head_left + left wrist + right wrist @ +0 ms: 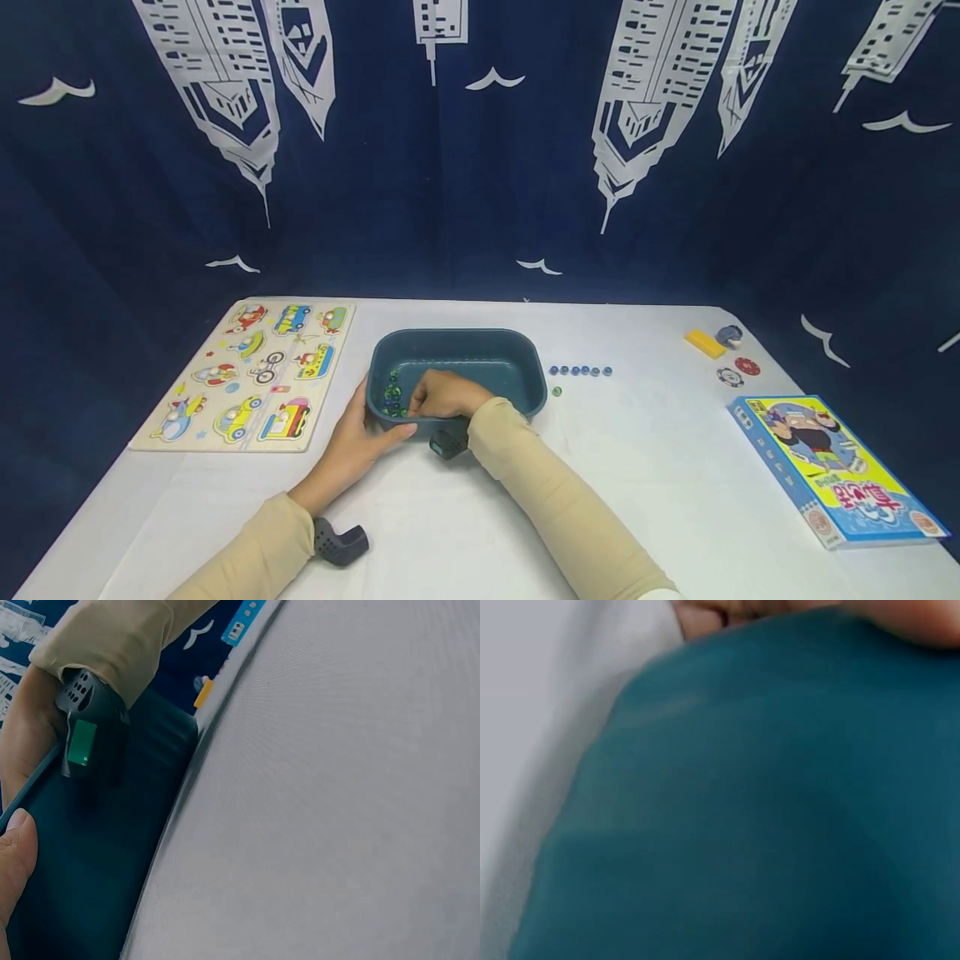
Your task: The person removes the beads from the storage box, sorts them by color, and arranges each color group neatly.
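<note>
A dark teal plastic tub (pixel 480 350) stands mid-table, with several green and dark blue glass marbles (pixel 392 392) gathered along its left inner side. My left hand (pixel 352 446) holds the tub's near left corner, fingers along the left side and thumb by the front rim. In the left wrist view that thumb (pixel 16 851) lies against the tub's wall. My right hand (pixel 446 394) reaches over the front rim into the tub, fingers bent down beside the marbles. Whether its fingertips pinch a marble is hidden. The right wrist view shows mostly the tub's blurred wall (pixel 727 802).
Right of the tub lies a row of blue marbles (pixel 581 371), with one green marble (pixel 557 391) below it. A wooden picture puzzle board (pixel 255 375) is at left. At right are a yellow block (pixel 705 343), a blue-grey figure (pixel 729 335), poker chips (pixel 747 366) and a game box (pixel 836 471).
</note>
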A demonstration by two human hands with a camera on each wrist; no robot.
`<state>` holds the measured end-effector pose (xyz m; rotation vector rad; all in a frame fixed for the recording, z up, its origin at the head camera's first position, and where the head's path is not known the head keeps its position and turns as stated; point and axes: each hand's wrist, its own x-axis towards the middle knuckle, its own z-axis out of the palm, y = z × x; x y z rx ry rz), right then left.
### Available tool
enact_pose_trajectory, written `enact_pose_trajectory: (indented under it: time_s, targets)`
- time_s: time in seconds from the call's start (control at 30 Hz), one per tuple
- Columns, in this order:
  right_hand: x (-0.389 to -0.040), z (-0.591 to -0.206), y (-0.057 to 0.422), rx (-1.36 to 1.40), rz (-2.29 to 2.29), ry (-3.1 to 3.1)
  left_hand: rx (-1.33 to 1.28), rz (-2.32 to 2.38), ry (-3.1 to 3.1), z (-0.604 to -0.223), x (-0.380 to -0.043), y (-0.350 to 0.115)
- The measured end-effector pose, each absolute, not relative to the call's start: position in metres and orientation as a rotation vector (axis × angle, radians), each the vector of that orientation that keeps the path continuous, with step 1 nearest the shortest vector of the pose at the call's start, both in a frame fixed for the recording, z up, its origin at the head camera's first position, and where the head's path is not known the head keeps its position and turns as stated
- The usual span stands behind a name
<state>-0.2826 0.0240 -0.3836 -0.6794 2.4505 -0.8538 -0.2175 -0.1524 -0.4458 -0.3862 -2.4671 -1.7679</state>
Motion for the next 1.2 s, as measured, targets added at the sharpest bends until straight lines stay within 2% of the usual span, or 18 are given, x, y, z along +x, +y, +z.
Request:
enact_pose_trajectory:
  time_s: [0.27,0.47,0.6,0.83,1.2]
  targets:
    - [-0.281,-0.372,0.052,-0.835,-1.002,2.422,-0.401,-1.783,-2.474,-0.444,-0.221,-0.145]
    - [-0.279,-0.365,0.086,-1.031,-1.182,2.361,-0.412,-1.784,-2.474,-0.442,-0.221,-0.142]
    - [-0.275,-0.364,0.113,-1.065,-1.278,2.378,-0.406,-1.777,-2.48,-0.444,-0.223,-0.141]
    - [-0.273,-0.367,0.165,-0.954,-1.613,2.292,-0.361,-1.757,-2.506,-0.446,-0.222,-0.144]
    - [-0.29,-0.382,0.247,-0.557,-1.978,2.481,-0.34,-1.752,-2.513,-0.449,-0.219,-0.151]
